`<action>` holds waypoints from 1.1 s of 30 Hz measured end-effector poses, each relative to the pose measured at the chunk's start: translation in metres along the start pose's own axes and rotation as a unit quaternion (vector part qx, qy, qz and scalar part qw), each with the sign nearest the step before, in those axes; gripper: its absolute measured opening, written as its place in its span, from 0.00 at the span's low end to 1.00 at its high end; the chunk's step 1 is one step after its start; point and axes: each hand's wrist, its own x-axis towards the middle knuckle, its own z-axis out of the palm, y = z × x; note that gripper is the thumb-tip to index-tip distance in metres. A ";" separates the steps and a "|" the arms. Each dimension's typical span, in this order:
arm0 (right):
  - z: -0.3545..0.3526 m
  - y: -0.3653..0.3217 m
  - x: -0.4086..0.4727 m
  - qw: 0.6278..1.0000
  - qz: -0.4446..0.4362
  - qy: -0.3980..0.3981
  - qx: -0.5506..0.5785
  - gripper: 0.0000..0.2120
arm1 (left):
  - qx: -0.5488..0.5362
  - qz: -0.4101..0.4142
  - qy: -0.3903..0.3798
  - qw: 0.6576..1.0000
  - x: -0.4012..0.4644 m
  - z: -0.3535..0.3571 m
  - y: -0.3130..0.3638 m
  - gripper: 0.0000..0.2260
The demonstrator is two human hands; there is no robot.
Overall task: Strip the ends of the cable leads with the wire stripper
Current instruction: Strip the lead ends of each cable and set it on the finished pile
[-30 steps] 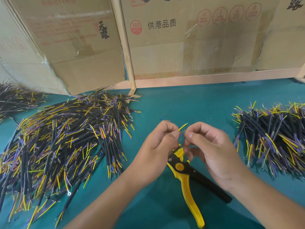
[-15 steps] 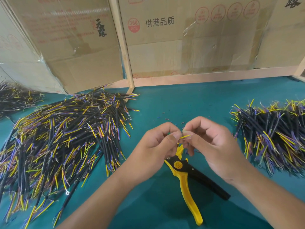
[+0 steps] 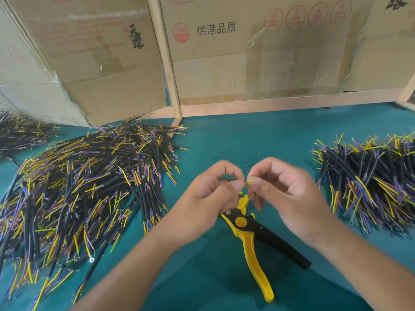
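Both hands [image 3: 211, 194] [image 3: 289, 198] pinch yellow lead [image 3: 249, 182] | stripper [image 3: 249, 239] below (untouched)

A teal felt-like desk [image 3: 247, 140] spreads across the lower part of the view. Behind it stand flattened brown cardboard panels [image 3: 280, 52] wrapped in clear shiny tape, printed with black Chinese characters and red round symbols, among them a red circle reading "360 PCS" [image 3: 181, 33]. A pale wooden upright post [image 3: 166, 59] divides the panels, its foot resting on the desk. A pale wooden rail [image 3: 280, 104] runs along the foot of the right-hand panels, touching the desk's back edge. Another cardboard sheet [image 3: 89, 63] leans tilted at the left. Tiny coloured bits of insulation [image 3: 221, 151] lie scattered on the desk near its middle.
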 end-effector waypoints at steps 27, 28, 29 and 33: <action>0.000 -0.004 0.000 1.000 0.013 0.005 0.007 0.08 | 0.011 0.024 -0.019 0.999 -0.002 0.003 -0.008 0.05; -0.001 -0.003 0.000 1.000 0.011 0.003 0.008 0.07 | 0.006 0.019 -0.023 1.000 -0.002 0.003 -0.009 0.05; -0.002 -0.003 0.000 1.000 0.009 0.002 0.008 0.07 | 0.002 0.014 -0.026 1.000 -0.003 0.003 -0.008 0.04; -0.005 -0.003 0.002 1.000 0.007 -0.002 0.002 0.03 | 0.020 0.002 -0.027 0.999 -0.003 0.001 -0.005 0.02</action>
